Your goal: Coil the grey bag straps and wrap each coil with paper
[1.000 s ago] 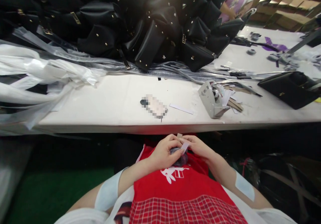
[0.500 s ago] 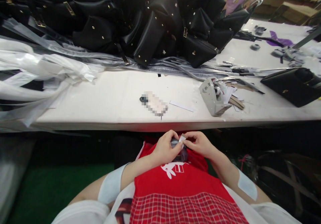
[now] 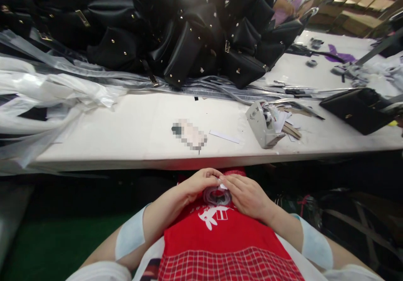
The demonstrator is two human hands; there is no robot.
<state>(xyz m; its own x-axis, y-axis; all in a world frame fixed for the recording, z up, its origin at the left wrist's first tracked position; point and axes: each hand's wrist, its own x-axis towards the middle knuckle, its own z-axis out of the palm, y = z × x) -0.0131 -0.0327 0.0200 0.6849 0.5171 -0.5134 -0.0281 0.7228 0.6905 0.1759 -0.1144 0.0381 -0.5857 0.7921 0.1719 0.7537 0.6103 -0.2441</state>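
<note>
My left hand [image 3: 201,182] and my right hand [image 3: 247,193] meet at my lap, in front of the red apron [image 3: 220,239]. Curled fingers of the left hand hold the upper edge of a translucent grey ring that looks like a roll of clear tape [image 3: 208,196]. Between the fingertips of both hands sits a small white piece [image 3: 223,186], partly covered. The right hand is closed, its fingers pinching at this piece. Part of the ring's right side is hidden by the right hand.
On the white table [image 3: 135,126] lie a blurred pale object [image 3: 190,134], a white strip [image 3: 224,136], a grey tape dispenser [image 3: 261,126] with paper scraps, and a black bag [image 3: 355,109]. Black bags [image 3: 185,42] pile up behind plastic sheeting [image 3: 78,88]. A co-worker's hand [image 3: 285,6] shows far right.
Both hands have come closer together, and the right hand's fingers now lie flatter over the white piece. More of the ring shows below them. The whole view has shifted slightly.
</note>
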